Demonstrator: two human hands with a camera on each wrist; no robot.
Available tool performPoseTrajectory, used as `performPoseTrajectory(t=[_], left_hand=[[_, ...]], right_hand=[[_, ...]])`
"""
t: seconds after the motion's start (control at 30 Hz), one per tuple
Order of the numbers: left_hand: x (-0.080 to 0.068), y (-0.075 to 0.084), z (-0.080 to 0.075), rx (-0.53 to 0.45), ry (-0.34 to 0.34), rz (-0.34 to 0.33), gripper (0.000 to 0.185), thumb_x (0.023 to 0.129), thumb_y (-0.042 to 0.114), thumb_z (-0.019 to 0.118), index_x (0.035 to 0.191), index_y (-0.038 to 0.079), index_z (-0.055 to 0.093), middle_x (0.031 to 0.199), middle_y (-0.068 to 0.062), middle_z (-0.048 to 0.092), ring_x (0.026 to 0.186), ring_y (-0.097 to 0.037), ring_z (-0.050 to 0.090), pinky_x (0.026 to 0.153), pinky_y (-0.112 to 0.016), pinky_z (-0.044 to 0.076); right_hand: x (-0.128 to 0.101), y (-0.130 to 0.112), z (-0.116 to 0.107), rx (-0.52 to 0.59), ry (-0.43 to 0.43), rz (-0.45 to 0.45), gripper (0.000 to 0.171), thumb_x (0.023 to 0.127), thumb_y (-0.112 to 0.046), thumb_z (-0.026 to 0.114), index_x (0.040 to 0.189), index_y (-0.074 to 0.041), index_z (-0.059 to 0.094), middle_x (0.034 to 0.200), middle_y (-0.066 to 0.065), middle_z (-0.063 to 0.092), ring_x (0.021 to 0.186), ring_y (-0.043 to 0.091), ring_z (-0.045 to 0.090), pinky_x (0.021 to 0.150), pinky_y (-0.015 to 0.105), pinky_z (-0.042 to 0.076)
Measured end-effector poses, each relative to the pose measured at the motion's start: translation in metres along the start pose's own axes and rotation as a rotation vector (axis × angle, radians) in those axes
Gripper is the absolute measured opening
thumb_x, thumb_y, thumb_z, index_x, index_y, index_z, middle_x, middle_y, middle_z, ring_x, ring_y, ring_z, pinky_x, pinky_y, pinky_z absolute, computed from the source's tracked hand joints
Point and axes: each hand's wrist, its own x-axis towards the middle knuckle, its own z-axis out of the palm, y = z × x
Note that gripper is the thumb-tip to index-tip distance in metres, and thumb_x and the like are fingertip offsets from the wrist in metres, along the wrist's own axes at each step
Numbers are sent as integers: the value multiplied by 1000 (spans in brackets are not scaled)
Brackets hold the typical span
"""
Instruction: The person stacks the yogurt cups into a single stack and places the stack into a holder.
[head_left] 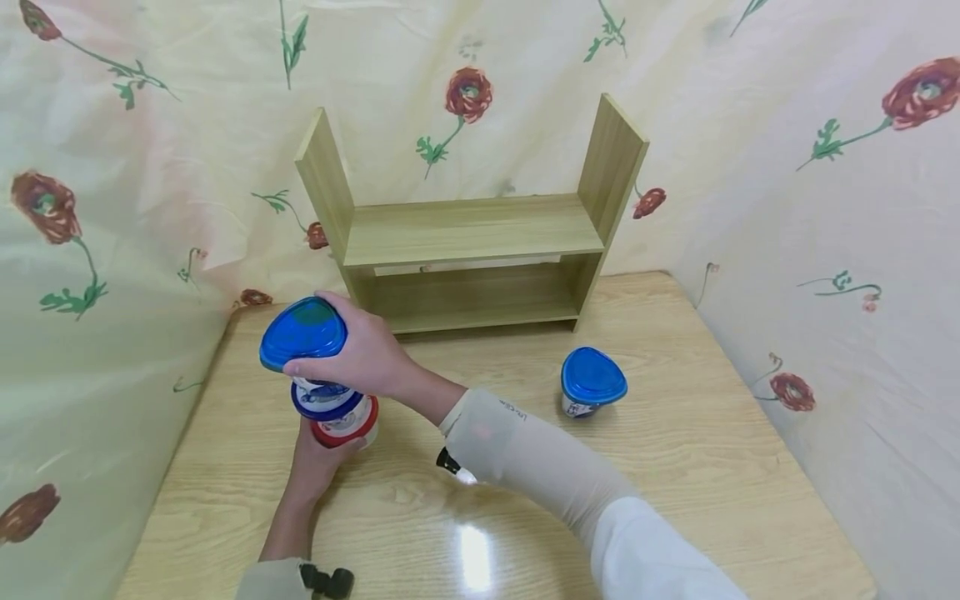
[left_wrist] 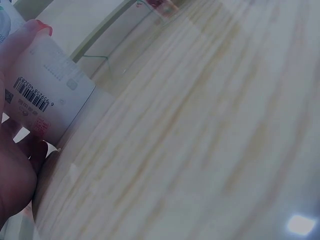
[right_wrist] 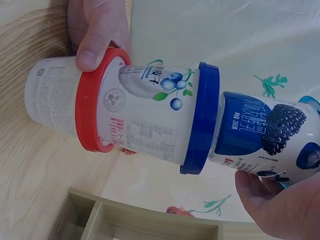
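Three yogurt tubs form a stack at the left of the table. At the bottom is a white tub with a red lid (head_left: 348, 429); my left hand (head_left: 318, 467) grips it, with the thumb (right_wrist: 88, 59) at the lid's edge. Above it rests a white tub with a round dark blue lid (right_wrist: 202, 117) and blueberry pictures. My right hand (head_left: 367, 346) holds the top tub (right_wrist: 270, 135), which has a bright blue rounded-triangular lid (head_left: 303, 329) and blackberry pictures. Its base is right at the dark blue lid. In the left wrist view, the bottom tub's side (left_wrist: 42, 92) shows a barcode.
A two-tier wooden shelf (head_left: 472, 229) stands at the table's back, against a flower-patterned cloth. Another tub with a bright blue lid (head_left: 592, 377) stands on the right half of the wooden table (head_left: 675, 450). My right forearm crosses over the table's middle.
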Motion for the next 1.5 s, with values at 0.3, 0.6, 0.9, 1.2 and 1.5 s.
performPoseTrajectory(t=[0.3, 0.6, 0.9, 1.2, 1.5], left_hand=[[-1, 0, 0, -10, -12, 5, 99, 77, 9, 79, 148, 33, 15, 142, 0, 38, 127, -21, 40, 99, -21, 36], [1, 0, -1, -16, -17, 12, 99, 77, 10, 80, 148, 35, 15, 142, 0, 38, 128, -21, 39, 101, -24, 36], [3, 0, 0, -17, -15, 42, 100, 77, 9, 79, 148, 34, 14, 143, -1, 38, 127, -23, 39, 101, -23, 36], [0, -3, 0, 9, 15, -18, 102, 75, 11, 82, 147, 35, 15, 142, 0, 38, 128, -22, 38, 106, -43, 32], [-1, 0, 1, -15, 15, -6, 102, 75, 11, 82, 148, 35, 14, 145, 0, 36, 130, -22, 37, 108, -44, 30]], right_hand=[[0, 4, 4, 4, -21, -6, 89, 73, -52, 76, 146, -34, 29, 129, -3, 53, 107, 17, 55, 76, 30, 52], [1, 2, 4, -6, -61, -2, 91, 74, -52, 75, 148, -33, 25, 130, -3, 51, 109, 17, 53, 78, 31, 52], [-1, 4, 7, 18, -37, 36, 98, 72, -53, 76, 148, -43, 15, 132, -1, 50, 111, 19, 53, 80, 36, 52], [-8, 10, -1, 88, -66, -38, 104, 73, -42, 80, 150, -40, 10, 147, -10, 35, 129, 16, 42, 96, 40, 44], [-31, 31, -39, 172, -58, -177, 101, 76, -26, 82, 152, -29, 14, 153, -10, 24, 138, 7, 24, 109, 35, 29]])
